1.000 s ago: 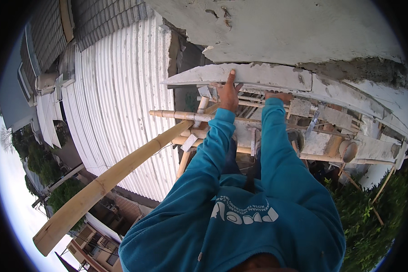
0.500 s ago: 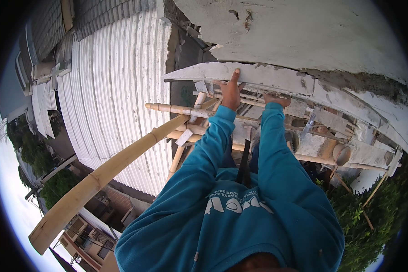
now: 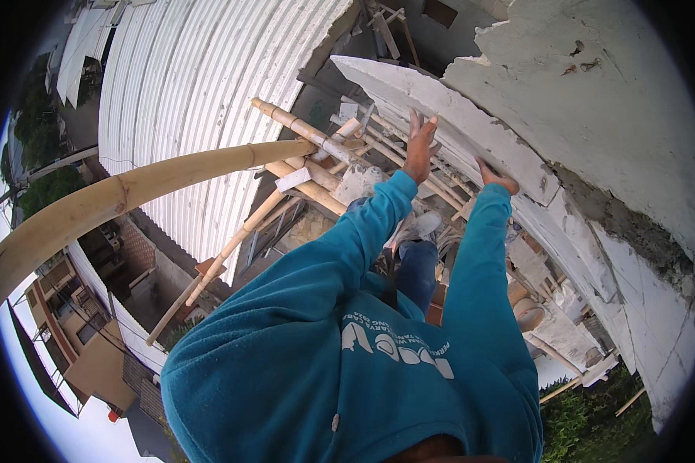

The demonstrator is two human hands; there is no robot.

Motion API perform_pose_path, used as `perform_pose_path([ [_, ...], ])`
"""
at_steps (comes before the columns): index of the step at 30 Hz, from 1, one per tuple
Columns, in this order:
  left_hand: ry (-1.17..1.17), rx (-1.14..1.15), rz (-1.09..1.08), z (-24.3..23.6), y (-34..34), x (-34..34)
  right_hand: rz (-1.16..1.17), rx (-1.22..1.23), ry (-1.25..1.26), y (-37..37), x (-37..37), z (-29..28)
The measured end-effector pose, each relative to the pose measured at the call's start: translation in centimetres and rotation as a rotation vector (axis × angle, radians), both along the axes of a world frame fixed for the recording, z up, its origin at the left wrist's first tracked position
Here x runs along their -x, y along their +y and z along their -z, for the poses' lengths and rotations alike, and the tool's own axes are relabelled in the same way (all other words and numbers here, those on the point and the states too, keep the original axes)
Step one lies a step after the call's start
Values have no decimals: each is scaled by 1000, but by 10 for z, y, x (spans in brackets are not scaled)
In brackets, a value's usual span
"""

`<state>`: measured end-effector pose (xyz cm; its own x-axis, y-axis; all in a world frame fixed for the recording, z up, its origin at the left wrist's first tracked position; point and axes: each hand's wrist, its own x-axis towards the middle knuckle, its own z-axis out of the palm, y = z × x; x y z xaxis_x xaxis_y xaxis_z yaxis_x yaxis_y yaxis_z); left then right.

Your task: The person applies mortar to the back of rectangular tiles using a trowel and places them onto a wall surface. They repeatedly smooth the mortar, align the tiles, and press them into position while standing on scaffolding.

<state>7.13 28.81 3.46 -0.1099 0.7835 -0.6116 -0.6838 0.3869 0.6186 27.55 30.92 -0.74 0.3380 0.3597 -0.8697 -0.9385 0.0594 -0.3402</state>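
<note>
My left hand point(image 3: 421, 147) is raised with fingers spread beside a long pale plastered ledge point(image 3: 394, 77) that runs diagonally under a larger grey wall; whether its fingertips touch the ledge I cannot tell. My right hand point(image 3: 496, 177), lower and further right, rests against the ledge's face with its fingers stretched along it. Both arms wear teal sleeves. Below them are my jeans point(image 3: 415, 274) and a dusty shoe point(image 3: 418, 228) among bamboo poles and pale, mortar-smeared pieces.
A thick bamboo pole point(image 3: 177, 171) crosses at left, joined to bamboo scaffolding point(image 3: 301, 123). Beyond is a corrugated white roof point(image 3: 185, 85), with houses far below. The grey wall point(image 3: 594, 108) has a rough, broken seam. A bucket point(image 3: 529, 315) and trees point(image 3: 594, 417) are at lower right.
My view has swung, so the ledge now slants steeply and my shoe shows. My left hand's thumb has come off the ledge's top face and its fingers now stand apart.
</note>
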Motion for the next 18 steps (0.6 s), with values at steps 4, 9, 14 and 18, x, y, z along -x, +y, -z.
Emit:
perform_pose_path([
  [4,-121,354,-520,75,-39,28,-106,-8,-51,-7,-11,2],
  [9,-459,552,-889,175,-9,19,-33,71,17,-3,-14,0],
  [14,-582,188,-900,201,82,-21,-103,30,-36,-12,0,-6],
  [18,-549,235,-895,219,92,-41,-48,6,-4,0,-1,-4],
])
